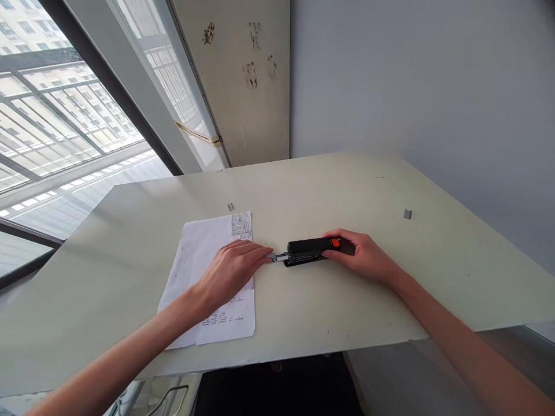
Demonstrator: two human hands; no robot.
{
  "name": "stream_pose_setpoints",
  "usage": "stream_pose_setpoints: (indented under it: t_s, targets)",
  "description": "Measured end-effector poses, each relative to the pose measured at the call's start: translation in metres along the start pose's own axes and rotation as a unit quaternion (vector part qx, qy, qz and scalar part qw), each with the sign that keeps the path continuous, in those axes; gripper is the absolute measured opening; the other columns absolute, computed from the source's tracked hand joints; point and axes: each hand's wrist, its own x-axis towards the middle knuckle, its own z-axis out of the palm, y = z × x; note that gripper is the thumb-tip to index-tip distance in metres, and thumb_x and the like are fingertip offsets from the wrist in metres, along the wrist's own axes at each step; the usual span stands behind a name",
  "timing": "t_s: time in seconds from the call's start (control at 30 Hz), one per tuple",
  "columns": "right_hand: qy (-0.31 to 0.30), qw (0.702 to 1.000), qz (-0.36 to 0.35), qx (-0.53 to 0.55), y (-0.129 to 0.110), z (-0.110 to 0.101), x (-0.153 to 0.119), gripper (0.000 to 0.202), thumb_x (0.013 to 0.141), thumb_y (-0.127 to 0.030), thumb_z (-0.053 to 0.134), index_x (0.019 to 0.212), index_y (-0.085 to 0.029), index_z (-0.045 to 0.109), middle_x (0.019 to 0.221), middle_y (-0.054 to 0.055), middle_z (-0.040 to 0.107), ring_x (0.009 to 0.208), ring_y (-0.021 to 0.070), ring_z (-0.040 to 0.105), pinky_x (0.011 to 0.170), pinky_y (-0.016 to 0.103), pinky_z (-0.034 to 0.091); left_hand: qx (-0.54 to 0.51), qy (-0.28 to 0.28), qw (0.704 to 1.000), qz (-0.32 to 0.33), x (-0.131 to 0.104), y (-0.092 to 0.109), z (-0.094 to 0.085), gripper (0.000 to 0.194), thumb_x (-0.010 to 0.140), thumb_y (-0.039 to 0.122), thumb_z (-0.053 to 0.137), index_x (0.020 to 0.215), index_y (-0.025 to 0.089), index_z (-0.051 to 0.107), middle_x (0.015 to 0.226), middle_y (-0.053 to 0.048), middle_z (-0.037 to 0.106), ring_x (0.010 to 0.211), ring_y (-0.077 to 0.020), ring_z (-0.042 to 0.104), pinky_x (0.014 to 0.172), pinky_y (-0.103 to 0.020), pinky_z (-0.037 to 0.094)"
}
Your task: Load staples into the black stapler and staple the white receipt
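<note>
A black stapler (303, 247) with an orange patch lies on its base on the pale table, pointing left. My right hand (362, 251) is closed around its right end, thumb in front and fingers behind. From the stapler's left end sticks out a thin metal slide (281, 256). My left hand (236, 267) pinches the grey outer tip of that slide, its fingertips partly hiding what is there. Under my left hand and wrist lie sheets of printed paper (234, 320), just left of the stapler.
A small grey strip of staples (230, 207) lies behind the paper. Another small grey block (407, 214), apparently staples, sits on the right of the table (329, 190). A grey wall (416, 75) borders the table's right side, and a window (65, 110) stands at the left.
</note>
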Motion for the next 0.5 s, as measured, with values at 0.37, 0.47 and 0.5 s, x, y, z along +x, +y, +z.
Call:
stream_pose_setpoints:
  t_s: [0.37,0.47,0.5]
  targets:
    - [0.002,1.000,0.004,-0.001,-0.001,-0.001,-0.001,0.041,0.089,-0.063,0.071,0.113,-0.030,0.073,0.096,0.002,0.072,0.087,0.0226,0.065,0.079,0.035,0.053,-0.042,-0.031,0.998,-0.045,-0.002,0.004,0.011,0.033,0.111,0.039,0.049,0.119,0.023,0.078,0.105,-0.005,0.083,0.093,-0.0243,0.079,0.087,-0.041,0.060]
    - [0.002,1.000,0.004,-0.006,-0.001,-0.001,-0.001,0.041,0.089,-0.063,0.071,0.113,-0.030,0.073,0.097,0.002,0.072,0.088,0.0232,0.066,0.080,0.036,0.054,-0.054,-0.036,0.996,-0.052,-0.001,0.005,0.014,0.034,0.111,0.040,0.050,0.121,0.022,0.078,0.100,-0.005,0.083,0.089,-0.0239,0.078,0.090,-0.043,0.058]
    - [0.003,1.000,0.003,-0.007,-0.002,-0.001,-0.001,0.041,0.089,-0.062,0.071,0.113,-0.029,0.073,0.097,0.002,0.072,0.088,0.0232,0.066,0.080,0.036,0.054,-0.060,-0.037,0.996,-0.057,0.000,0.005,0.014,0.034,0.110,0.041,0.051,0.122,0.022,0.077,0.099,-0.006,0.083,0.089,-0.0241,0.078,0.092,-0.043,0.058]
